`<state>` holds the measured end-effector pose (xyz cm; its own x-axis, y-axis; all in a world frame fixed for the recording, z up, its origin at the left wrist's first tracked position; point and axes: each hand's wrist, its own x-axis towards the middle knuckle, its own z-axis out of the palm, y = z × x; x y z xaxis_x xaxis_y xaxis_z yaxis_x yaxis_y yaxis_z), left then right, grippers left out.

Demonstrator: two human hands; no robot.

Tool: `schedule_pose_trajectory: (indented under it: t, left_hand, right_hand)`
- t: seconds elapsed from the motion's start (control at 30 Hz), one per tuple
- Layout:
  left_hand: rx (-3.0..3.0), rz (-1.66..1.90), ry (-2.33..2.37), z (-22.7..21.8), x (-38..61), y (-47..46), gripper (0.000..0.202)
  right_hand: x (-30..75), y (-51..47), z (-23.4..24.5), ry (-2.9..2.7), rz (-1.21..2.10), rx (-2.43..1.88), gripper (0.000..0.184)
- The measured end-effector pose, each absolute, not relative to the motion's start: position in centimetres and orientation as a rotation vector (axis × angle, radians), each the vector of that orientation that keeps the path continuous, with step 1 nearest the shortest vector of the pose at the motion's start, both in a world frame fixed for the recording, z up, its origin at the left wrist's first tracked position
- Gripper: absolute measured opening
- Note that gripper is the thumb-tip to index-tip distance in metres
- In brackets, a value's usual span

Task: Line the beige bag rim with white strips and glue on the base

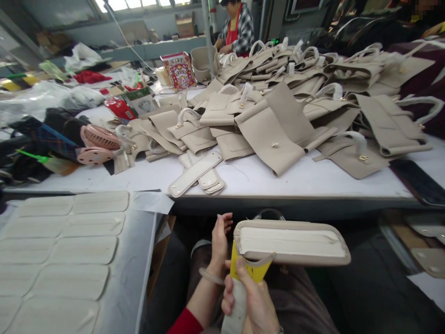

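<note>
A beige handbag is tipped over my lap, its long base facing up with a white strip along it. My right hand is wrapped round the pale grey handle of a tool with a broad yellow head. That head lies against the bag's left end; its exact kind I cannot make out. Just left of the bag, my left hand is raised with fingers stretched and loosely apart, holding nothing. What supports the bag from below is hidden.
Beige bags are heaped across the white table. Flat strips with studs lie near its edge. At left, a board bears rows of beige panels. A pink fan, phone and a person are beyond.
</note>
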<state>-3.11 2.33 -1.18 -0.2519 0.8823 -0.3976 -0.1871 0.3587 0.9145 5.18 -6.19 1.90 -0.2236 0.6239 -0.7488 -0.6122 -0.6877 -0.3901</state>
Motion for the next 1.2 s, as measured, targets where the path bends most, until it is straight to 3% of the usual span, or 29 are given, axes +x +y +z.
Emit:
schedule_pose_trajectory:
  t: [0.1,0.43,0.93,1.2]
  left_hand:
    - [0.907,1.246,1.338,-0.1,-2.9,2.7,0.055]
    - [1.251,1.042,1.428,1.4,-2.2,2.9,0.036]
    - [1.515,0.804,1.644,2.8,-1.2,3.3,0.031]
    - [1.567,0.741,1.713,3.2,-0.7,3.4,0.032]
  right_hand:
    - [5.4,-6.0,2.6,-0.023,1.99,-1.228,0.064]
    - [7.1,-5.5,1.7,-0.117,2.136,-1.229,0.058]
    - [9.6,-3.2,2.8,-0.151,2.363,-1.188,0.066]
    - [11.2,-4.1,1.8,-0.2,2.395,-1.096,0.055]
